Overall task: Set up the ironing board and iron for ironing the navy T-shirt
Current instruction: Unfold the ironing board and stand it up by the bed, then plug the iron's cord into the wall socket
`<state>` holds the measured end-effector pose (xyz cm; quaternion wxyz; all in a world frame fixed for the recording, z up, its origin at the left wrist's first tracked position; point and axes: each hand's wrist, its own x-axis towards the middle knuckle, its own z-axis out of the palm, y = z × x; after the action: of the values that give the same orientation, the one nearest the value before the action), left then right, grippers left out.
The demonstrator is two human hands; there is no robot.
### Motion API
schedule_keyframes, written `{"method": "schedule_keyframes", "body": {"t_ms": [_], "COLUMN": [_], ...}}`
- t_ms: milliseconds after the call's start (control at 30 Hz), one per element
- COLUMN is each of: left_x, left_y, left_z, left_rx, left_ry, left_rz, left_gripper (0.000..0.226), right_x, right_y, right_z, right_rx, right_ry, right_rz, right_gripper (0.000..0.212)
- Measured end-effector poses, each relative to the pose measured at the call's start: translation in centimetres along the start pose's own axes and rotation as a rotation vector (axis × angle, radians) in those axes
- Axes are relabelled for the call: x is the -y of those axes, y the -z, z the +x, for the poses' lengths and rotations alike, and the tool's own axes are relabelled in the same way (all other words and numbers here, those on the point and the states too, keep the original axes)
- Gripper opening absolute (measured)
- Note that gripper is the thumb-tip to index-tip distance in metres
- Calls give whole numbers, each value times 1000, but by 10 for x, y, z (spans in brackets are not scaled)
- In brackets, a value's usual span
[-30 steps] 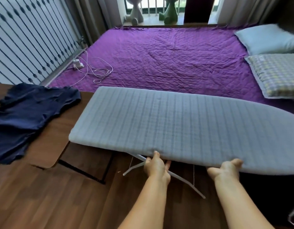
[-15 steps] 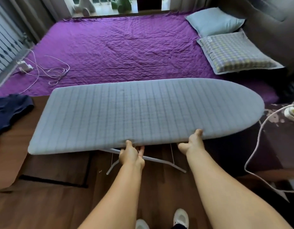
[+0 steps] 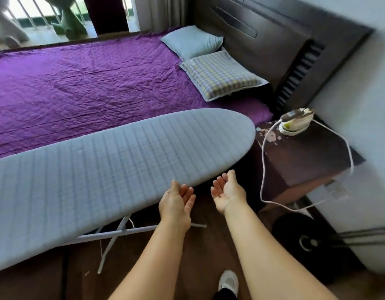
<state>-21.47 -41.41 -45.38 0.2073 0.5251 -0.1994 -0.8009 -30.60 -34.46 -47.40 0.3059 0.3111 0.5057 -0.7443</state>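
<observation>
Ironing board up beside bed, both hands off it.
Purple bed (image 3: 90, 83) behind; grey ironing board (image 3: 113, 169) stands on its legs on the floor, w/ rounded tip near the nightstand (image 3: 304, 156). Iron (image 3: 295, 122) sits at nightstand's far edge, cord hanging off. Left hand (image 3: 176, 204) & right hand (image 3: 228, 194) just off board's near edge, palms up, fingers apart, holding nothing.

grey ironing board (image 3: 113, 165) standing, iron (image 3: 295, 122) on nightstand (image 3: 306, 156)
</observation>
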Motion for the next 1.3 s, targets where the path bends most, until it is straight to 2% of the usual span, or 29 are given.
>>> {"method": "schedule_keyframes", "body": {"t_ms": [267,567,800,1067,1300], "left_x": [44,123,151,163,177], "left_y": [-104,-241,-319,-400,-479], "left_z": [8,16,35,81,115], "left_rx": [95,199,251,363,416], "left_ry": [19,88,84,-2,-267], "left_rz": [177,303,466,637,895], "left_gripper": [20,21,17,14,18], "right_x": [91,201,262,324,383], "right_y": [55,128,148,140,122], "right_z": [41,96,131,187,252], "right_rx": [-119,-273,-325,-399,-480], "right_ry": [29,61,104,180,258], "right_rz": [160,299,350,292,154], "right_gripper": [31,30,29,28,22]}}
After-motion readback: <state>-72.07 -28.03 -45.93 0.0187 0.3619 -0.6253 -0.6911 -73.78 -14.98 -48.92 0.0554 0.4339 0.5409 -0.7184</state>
